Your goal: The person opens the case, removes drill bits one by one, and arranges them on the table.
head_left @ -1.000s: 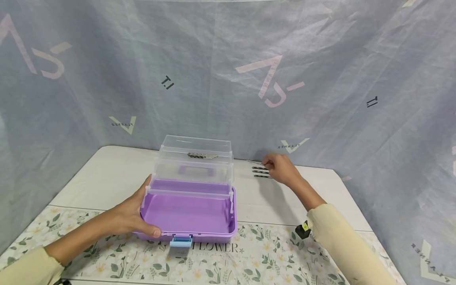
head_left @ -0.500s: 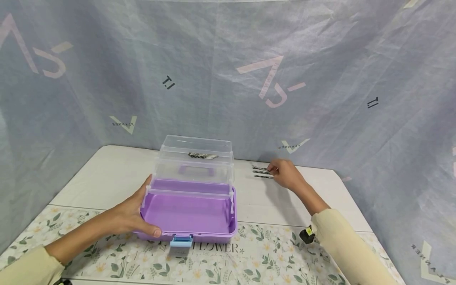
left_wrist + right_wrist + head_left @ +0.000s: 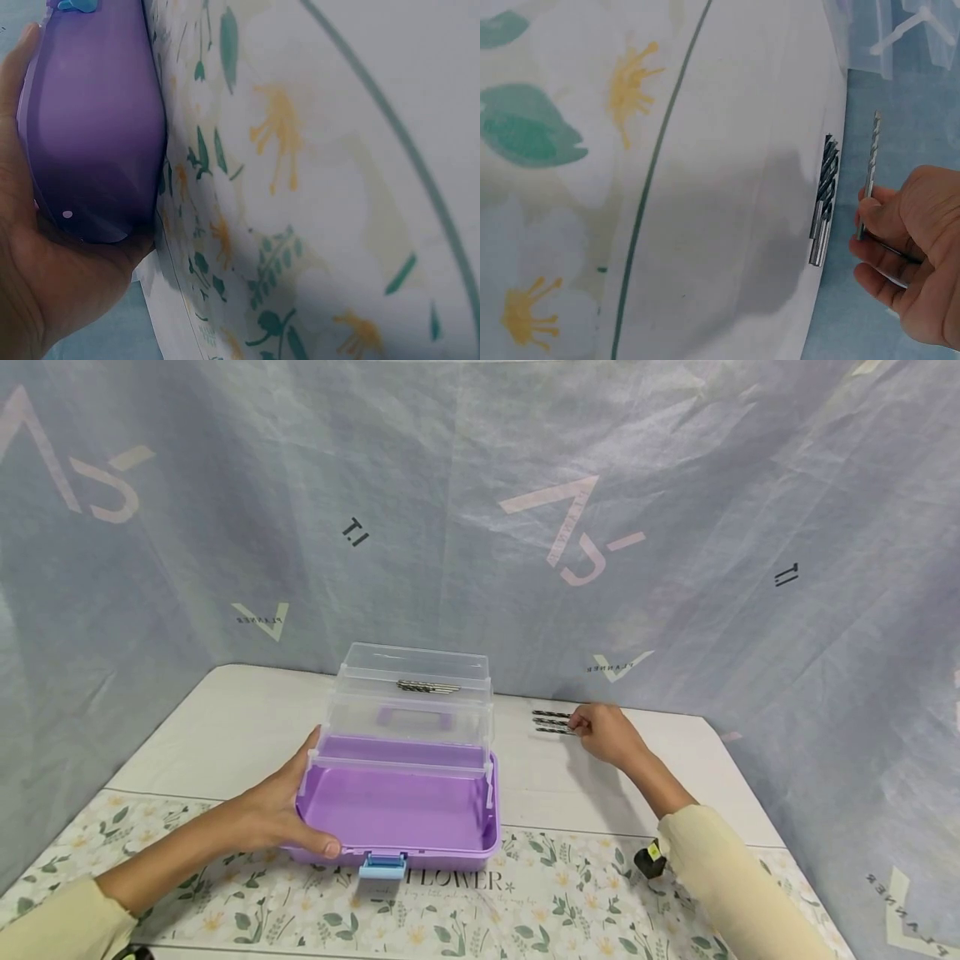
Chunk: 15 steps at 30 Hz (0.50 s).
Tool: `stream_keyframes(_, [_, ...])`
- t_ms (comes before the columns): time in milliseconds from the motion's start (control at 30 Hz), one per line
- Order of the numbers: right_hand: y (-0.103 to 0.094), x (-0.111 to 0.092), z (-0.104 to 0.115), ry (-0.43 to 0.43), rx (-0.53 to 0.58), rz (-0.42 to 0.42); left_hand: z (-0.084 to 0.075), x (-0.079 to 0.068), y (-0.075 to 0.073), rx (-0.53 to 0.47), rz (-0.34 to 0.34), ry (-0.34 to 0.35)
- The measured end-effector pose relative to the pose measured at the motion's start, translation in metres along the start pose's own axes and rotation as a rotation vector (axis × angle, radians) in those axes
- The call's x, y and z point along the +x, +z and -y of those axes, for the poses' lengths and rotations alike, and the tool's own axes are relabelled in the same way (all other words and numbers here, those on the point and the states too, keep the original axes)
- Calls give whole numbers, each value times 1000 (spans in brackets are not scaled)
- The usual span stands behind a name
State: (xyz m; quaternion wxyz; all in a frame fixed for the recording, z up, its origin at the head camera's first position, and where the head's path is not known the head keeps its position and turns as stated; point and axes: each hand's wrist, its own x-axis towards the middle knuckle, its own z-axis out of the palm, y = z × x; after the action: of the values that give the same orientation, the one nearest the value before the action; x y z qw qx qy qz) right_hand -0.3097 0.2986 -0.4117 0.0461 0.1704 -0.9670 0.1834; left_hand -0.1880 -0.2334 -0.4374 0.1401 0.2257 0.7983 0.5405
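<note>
My left hand grips the left end of a purple toolbox, thumb at the front edge and fingers along the side. The left wrist view shows the palm against the box end. Clear trays stand raised out of the box, and several drill bits lie in an upper one. At the back right, my right hand pinches a slim drill bit between thumb and forefinger. A thin dark rod crosses its other fingers. Dark drill bits lie side by side on the table beside this hand.
A pale blue latch hangs at the toolbox front. The white table carries a flower-printed strip along its front. A grey-blue curtain rises close behind the table's back edge.
My right hand has come from the back edge toward me and slightly right, along the drill bits. The thin bit near the back edge is gone from there. Left hand and toolbox stay still.
</note>
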Motion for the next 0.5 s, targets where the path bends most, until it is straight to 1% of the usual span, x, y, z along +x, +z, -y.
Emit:
stream_keyframes(100, [4,0,-3,10,-6,-10,0,0,0,12,-2,-1])
stream_keyframes(267, [10,-3,-7,43,-8,24,-1,0,0,20,-5,-2])
stream_keyframes(500, [18,-5,-10,50,-34,31,-2,-1,0,15,-4,-7])
